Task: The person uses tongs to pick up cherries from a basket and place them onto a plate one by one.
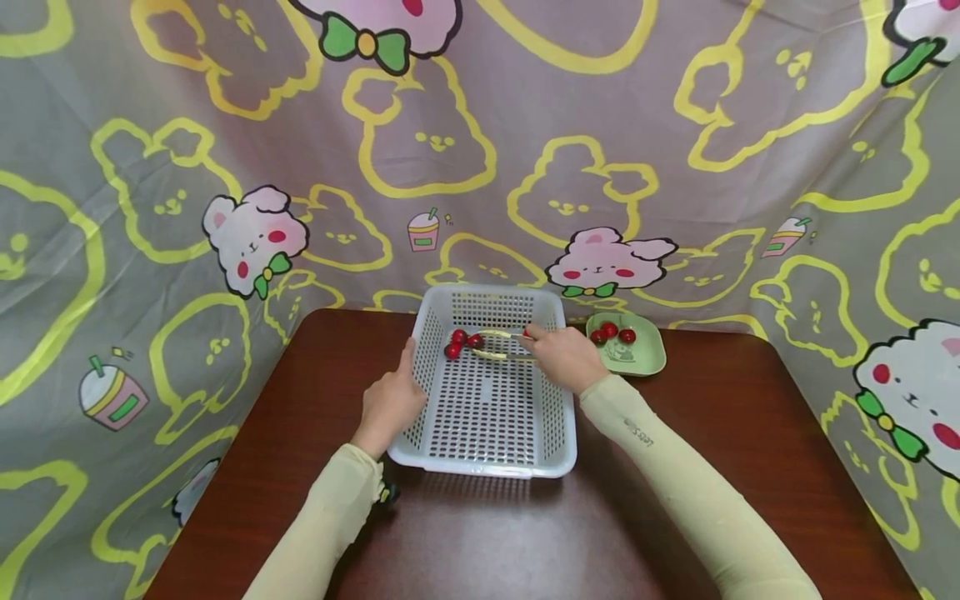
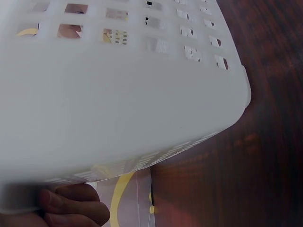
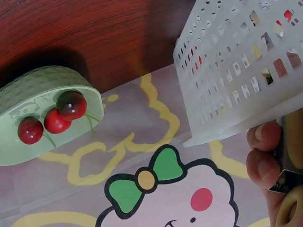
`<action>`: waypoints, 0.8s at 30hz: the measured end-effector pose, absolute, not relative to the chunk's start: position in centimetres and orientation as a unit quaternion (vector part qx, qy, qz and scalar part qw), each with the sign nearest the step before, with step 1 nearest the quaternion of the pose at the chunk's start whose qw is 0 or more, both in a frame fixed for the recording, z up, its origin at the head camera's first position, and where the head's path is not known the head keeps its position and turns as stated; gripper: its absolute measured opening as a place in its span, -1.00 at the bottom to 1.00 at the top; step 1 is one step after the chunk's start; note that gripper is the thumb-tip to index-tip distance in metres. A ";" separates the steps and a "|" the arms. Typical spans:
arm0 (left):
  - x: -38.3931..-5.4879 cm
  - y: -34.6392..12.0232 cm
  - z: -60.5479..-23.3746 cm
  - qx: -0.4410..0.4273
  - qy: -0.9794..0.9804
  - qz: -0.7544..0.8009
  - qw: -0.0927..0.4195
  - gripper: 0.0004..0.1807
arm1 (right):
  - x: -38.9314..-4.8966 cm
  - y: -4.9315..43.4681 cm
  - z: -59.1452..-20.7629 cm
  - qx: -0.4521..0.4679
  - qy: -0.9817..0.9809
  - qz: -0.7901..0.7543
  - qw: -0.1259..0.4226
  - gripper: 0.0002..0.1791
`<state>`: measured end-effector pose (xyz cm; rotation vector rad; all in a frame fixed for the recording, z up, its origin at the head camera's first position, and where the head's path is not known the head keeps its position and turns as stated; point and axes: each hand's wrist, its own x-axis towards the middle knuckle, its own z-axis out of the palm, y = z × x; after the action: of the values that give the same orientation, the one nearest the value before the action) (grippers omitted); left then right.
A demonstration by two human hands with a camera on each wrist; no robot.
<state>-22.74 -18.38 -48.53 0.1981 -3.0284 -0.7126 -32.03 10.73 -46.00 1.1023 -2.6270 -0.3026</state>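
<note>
A white perforated plastic basket (image 1: 483, 467) stands on the table. My left hand (image 1: 392, 404) grips its left rim; in the left wrist view, curled fingers (image 2: 78, 205) show beside the basket wall. My right hand (image 1: 566, 357) holds tongs (image 1: 517, 358) over the basket from its right side. The tongs' pale yellow tips are spread around one red cherry (image 1: 476, 341); whether they touch it I cannot tell. Other cherries (image 1: 452, 351) lie beside it by the basket's left wall. In the right wrist view, fingers (image 3: 262, 165) wrap the tongs' handle (image 3: 294, 137).
To the basket's right, a light green plate (image 1: 647, 358) holds three cherries (image 1: 609, 331), some with stems in the right wrist view. The dark brown table (image 1: 705, 433) extends around both. A patterned cloth (image 1: 480, 167) hangs behind and along the sides.
</note>
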 end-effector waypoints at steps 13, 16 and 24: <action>-22.7 -18.2 -48.4 0.066 -0.971 -0.230 0.011 -0.05 | -32.0 10.6 -46.2 0.382 -0.904 -0.122 0.152 -0.52; -22.6 -18.2 -48.5 0.065 -0.971 -0.231 0.012 -0.05 | -32.0 10.6 -46.3 0.378 -0.905 -0.121 0.156 -0.53; -22.7 -18.3 -48.5 0.068 -0.972 -0.226 0.009 -0.05 | -31.9 10.8 -46.6 0.366 -0.907 -0.106 0.182 -0.48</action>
<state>-22.70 -18.26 -48.47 0.2133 -3.0348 -0.7069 -31.88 10.77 -46.63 1.0316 -2.5585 -0.3001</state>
